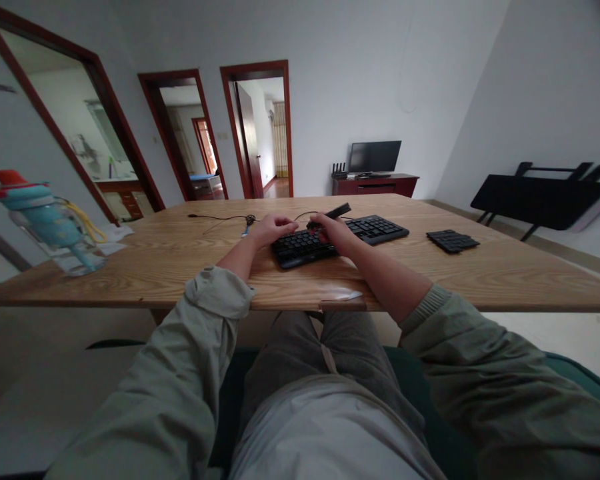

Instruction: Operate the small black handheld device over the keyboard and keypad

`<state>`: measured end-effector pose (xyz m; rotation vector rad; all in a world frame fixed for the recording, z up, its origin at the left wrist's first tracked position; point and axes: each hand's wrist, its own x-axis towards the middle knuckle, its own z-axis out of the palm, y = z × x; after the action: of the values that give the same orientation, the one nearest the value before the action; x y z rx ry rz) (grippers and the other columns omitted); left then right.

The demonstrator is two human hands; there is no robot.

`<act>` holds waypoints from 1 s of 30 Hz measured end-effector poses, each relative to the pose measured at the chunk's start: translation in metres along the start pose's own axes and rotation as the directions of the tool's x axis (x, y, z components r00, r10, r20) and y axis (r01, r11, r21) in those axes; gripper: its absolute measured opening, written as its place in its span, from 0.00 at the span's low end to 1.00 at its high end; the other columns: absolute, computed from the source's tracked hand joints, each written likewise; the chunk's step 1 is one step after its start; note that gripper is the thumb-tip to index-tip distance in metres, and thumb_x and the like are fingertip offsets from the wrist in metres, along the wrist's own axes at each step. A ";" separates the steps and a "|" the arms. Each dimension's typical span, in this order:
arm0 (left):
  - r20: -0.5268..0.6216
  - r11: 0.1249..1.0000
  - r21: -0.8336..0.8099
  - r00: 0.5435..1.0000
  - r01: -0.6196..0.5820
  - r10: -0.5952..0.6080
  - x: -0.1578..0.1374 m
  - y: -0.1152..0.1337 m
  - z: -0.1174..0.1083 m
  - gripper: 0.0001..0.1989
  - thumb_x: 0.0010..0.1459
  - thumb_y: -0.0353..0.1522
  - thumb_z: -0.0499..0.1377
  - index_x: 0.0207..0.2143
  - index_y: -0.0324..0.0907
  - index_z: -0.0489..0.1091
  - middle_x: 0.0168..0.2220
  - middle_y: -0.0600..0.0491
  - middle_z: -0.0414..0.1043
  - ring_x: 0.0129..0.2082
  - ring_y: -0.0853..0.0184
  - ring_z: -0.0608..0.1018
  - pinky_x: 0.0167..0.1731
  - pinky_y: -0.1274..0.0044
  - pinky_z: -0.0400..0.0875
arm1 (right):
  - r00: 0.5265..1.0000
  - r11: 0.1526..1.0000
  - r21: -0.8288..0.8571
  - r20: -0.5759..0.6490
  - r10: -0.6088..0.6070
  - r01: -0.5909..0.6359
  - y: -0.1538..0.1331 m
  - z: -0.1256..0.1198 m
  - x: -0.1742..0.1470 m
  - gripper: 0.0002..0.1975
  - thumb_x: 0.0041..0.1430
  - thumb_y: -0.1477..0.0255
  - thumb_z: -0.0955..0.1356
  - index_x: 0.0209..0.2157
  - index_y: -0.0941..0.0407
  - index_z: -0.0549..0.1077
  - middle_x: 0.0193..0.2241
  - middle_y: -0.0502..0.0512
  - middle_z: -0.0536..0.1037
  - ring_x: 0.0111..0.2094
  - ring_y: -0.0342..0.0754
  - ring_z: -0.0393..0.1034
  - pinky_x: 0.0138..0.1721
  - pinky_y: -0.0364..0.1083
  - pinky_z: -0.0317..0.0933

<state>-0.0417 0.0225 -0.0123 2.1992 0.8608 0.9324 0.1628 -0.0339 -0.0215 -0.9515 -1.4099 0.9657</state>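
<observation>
A black keyboard lies slantwise on the wooden table in front of me. My right hand is closed around a slim black tool that looks like a brush, held over the middle of the keys. Its handle sticks out up and to the right, while the lower end is partly hidden by my fingers. At the keyboard's upper left corner, my left hand has its fingers bent together over the edge and seems to hold it. A thin black cable runs behind my hands, with a small bundled part near my left hand.
Right of the keyboard lies a flat, dark, segmented piece. A blue bottle with a red top stands at the table's left, beside crumpled paper. The near table edge looks chipped and taped. A television stands beyond.
</observation>
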 end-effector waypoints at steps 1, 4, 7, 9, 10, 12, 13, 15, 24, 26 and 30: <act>-0.005 1.000 0.006 1.000 -0.004 0.004 0.000 0.001 -0.001 0.25 0.50 0.50 0.62 0.36 0.36 0.78 0.32 0.48 0.77 0.31 0.66 0.75 0.34 0.74 0.66 | 1.000 1.000 -0.021 0.000 0.003 -0.003 -0.001 0.001 -0.001 0.11 0.55 0.63 0.66 0.28 0.57 0.69 0.22 0.51 0.72 0.16 0.37 0.54 0.17 0.40 0.46; -0.012 1.000 0.010 1.000 -0.015 0.015 -0.001 0.004 -0.002 0.24 0.52 0.49 0.61 0.36 0.37 0.78 0.32 0.48 0.77 0.31 0.67 0.75 0.34 0.74 0.66 | 1.000 0.998 -0.065 0.023 0.000 0.001 -0.003 0.003 -0.004 0.11 0.55 0.64 0.66 0.28 0.57 0.69 0.23 0.50 0.72 0.17 0.37 0.55 0.17 0.41 0.46; -0.034 1.000 -0.017 0.999 -0.017 0.017 -0.002 0.008 -0.002 0.23 0.52 0.48 0.60 0.37 0.37 0.78 0.32 0.49 0.77 0.30 0.67 0.74 0.34 0.74 0.67 | 0.997 0.997 -0.077 0.067 -0.023 0.028 -0.003 0.004 -0.006 0.11 0.54 0.63 0.67 0.28 0.57 0.70 0.22 0.49 0.70 0.17 0.37 0.55 0.16 0.41 0.47; -0.053 0.999 -0.049 0.998 -0.019 0.016 -0.002 0.010 -0.002 0.22 0.52 0.46 0.60 0.38 0.37 0.78 0.32 0.49 0.76 0.30 0.68 0.74 0.33 0.75 0.67 | 0.996 0.996 -0.077 0.083 -0.033 0.039 -0.003 0.004 -0.006 0.11 0.54 0.63 0.67 0.28 0.57 0.70 0.23 0.49 0.70 0.17 0.37 0.55 0.16 0.41 0.47; -0.066 0.997 -0.071 0.998 -0.015 0.010 -0.002 0.011 -0.002 0.22 0.53 0.46 0.60 0.39 0.37 0.77 0.32 0.48 0.76 0.30 0.68 0.73 0.33 0.75 0.67 | 0.996 0.996 -0.075 0.085 -0.033 0.040 -0.003 0.004 -0.006 0.11 0.54 0.63 0.67 0.29 0.57 0.70 0.24 0.49 0.70 0.17 0.37 0.55 0.16 0.41 0.48; -0.100 0.992 -0.123 0.995 0.003 -0.016 -0.002 0.012 -0.002 0.22 0.54 0.46 0.59 0.40 0.37 0.77 0.33 0.48 0.76 0.29 0.69 0.73 0.32 0.76 0.68 | 0.996 0.997 -0.065 0.084 -0.035 0.040 -0.003 0.003 -0.006 0.11 0.54 0.62 0.67 0.29 0.57 0.70 0.25 0.50 0.71 0.17 0.37 0.56 0.16 0.41 0.48; -0.116 0.989 -0.147 0.993 0.016 -0.034 -0.002 0.012 -0.003 0.22 0.54 0.46 0.58 0.40 0.37 0.77 0.33 0.48 0.76 0.29 0.69 0.73 0.32 0.76 0.68 | 0.996 0.997 -0.060 0.082 -0.036 0.041 -0.003 0.003 -0.005 0.11 0.54 0.62 0.67 0.29 0.57 0.70 0.26 0.51 0.72 0.17 0.38 0.56 0.16 0.41 0.48; -0.132 0.981 -0.189 0.989 0.040 -0.066 -0.001 0.011 -0.003 0.20 0.55 0.44 0.57 0.40 0.37 0.76 0.34 0.48 0.75 0.29 0.70 0.73 0.31 0.77 0.68 | 0.996 0.998 -0.051 0.079 -0.032 0.036 -0.003 0.002 -0.005 0.11 0.54 0.62 0.67 0.30 0.56 0.69 0.26 0.51 0.72 0.17 0.38 0.56 0.16 0.41 0.48; -0.140 0.971 -0.218 0.981 0.100 -0.132 0.002 0.009 -0.004 0.13 0.51 0.36 0.53 0.36 0.39 0.72 0.35 0.49 0.74 0.29 0.70 0.72 0.28 0.78 0.66 | 0.999 0.998 -0.051 0.032 -0.031 0.033 0.000 0.003 -0.002 0.11 0.55 0.62 0.66 0.30 0.56 0.69 0.26 0.52 0.73 0.17 0.38 0.56 0.16 0.41 0.47; -0.098 0.980 -0.165 0.987 0.112 -0.130 0.001 0.010 -0.003 0.13 0.52 0.37 0.54 0.36 0.39 0.72 0.36 0.48 0.74 0.30 0.69 0.73 0.28 0.78 0.66 | 0.999 0.999 -0.043 0.030 -0.029 0.030 -0.001 0.003 -0.002 0.12 0.55 0.62 0.66 0.30 0.57 0.69 0.26 0.52 0.73 0.17 0.38 0.56 0.16 0.41 0.47; -0.067 0.988 -0.099 0.990 0.116 -0.123 0.001 0.010 0.000 0.13 0.53 0.38 0.55 0.36 0.39 0.71 0.37 0.48 0.74 0.30 0.69 0.72 0.28 0.78 0.65 | 0.999 0.999 -0.040 0.030 -0.033 0.034 -0.003 0.004 -0.004 0.12 0.55 0.61 0.66 0.29 0.57 0.70 0.26 0.52 0.73 0.17 0.38 0.56 0.17 0.42 0.47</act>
<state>-0.0380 0.0169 -0.0043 2.0207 0.9511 0.9799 0.1594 -0.0387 -0.0202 -0.9444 -1.4701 0.9328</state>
